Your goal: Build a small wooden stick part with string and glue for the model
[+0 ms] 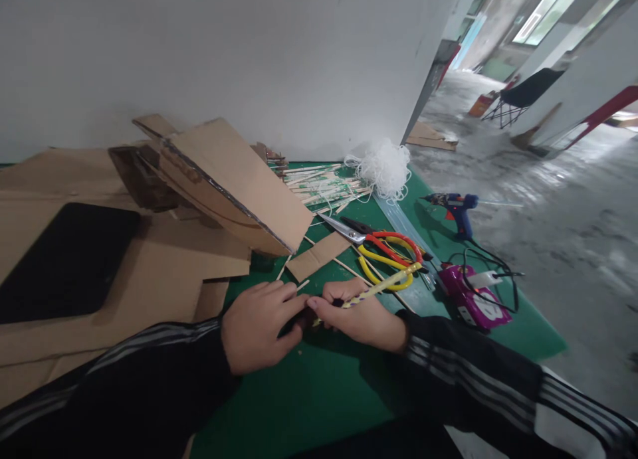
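Observation:
My left hand is closed at the middle of the green table, its fingertips meeting those of my right hand. A thin pale stick pokes out beside its fingers; what else it grips is hidden. My right hand is closed around a yellow patterned pencil, which slants up to the right. Just beyond lie a small cardboard strip and scissors with orange handles, next to a yellow-handled tool.
A folded cardboard structure and a black tablet-like slab rest at the left. Thin sticks and white string lie at the back. A blue glue gun and purple power strip occupy the right.

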`<state>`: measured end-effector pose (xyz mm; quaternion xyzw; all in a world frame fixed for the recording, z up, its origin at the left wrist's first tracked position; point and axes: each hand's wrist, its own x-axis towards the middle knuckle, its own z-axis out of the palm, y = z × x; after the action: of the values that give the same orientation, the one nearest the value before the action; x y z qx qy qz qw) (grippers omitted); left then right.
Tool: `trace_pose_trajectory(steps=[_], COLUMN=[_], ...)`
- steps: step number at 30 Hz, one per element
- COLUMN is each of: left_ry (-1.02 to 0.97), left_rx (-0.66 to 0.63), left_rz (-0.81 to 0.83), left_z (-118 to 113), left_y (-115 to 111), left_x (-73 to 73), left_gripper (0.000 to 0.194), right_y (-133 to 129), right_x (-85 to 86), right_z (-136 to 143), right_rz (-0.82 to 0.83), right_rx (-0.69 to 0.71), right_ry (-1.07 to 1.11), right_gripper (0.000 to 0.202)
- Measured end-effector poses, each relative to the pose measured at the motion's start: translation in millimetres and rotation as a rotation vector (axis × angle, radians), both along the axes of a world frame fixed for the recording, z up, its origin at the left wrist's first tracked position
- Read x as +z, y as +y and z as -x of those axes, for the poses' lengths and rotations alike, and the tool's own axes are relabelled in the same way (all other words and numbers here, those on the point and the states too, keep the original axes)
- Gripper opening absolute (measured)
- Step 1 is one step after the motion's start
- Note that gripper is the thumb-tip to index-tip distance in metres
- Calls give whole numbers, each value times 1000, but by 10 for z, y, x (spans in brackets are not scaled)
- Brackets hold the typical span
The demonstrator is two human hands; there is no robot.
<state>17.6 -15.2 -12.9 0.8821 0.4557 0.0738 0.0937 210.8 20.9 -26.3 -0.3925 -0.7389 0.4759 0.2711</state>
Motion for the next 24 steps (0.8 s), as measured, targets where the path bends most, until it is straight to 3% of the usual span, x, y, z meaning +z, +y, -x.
trace_pose_trajectory(steps=[24], left_ry=[22], left_rx=[14], left_rz=[46], left_z=[-8], left_y=[-2], left_x=[9], left_gripper=[15], right_y=[2], right_x=[-8], right_z=[6], right_rz=[-26], right_rx=[-11], right_ry=[-18], right_gripper=[39])
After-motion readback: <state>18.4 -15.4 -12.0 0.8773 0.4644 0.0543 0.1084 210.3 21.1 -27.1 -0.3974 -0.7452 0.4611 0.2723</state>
